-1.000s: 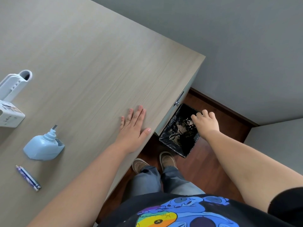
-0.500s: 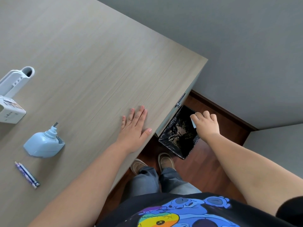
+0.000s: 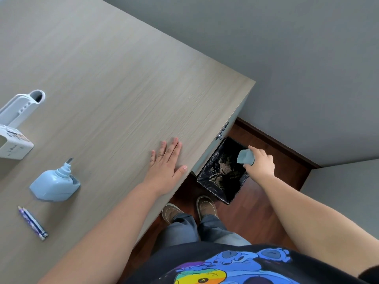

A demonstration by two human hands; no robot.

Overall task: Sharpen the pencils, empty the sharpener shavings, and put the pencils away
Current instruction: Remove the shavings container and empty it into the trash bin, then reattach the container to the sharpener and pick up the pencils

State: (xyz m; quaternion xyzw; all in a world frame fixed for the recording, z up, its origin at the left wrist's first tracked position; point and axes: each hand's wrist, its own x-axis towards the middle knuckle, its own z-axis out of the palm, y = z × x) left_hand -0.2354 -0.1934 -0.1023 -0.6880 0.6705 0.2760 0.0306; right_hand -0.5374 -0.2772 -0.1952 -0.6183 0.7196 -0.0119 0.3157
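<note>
1. Two hands are seen from above; the worktop [image 3: 114,83] is taken as landmark.
2. Left hand [image 3: 167,160] is laid flat on the worktop near its front edge, palm down, fingers spread, nothing gripped.
3. Right hand [image 3: 261,161] is held off the worktop, beyond its front corner, over a bin [image 3: 222,171] lined with a black bag on the wooden floor.
4. Right hand is closed round a small pale-blue shavings drawer [image 3: 245,157], held above the bin's opening. Light flecks are noted inside the bag.
5. Sharpener body [image 3: 54,184], pale blue, with its crank [image 3: 68,162] pointing away, rests on the worktop well to the left of the flat hand.
6. Two pencils [image 3: 32,223], blue-patterned, lie side by side, touching, on the worktop just nearer the person than the sharpener.
7. White holder [image 3: 19,110] stands at the worktop's left edge, beyond the sharpener; partly cut off by the frame.
8. Drawer handle [image 3: 222,131] is seen on the worktop's front face, above the bin.
</note>
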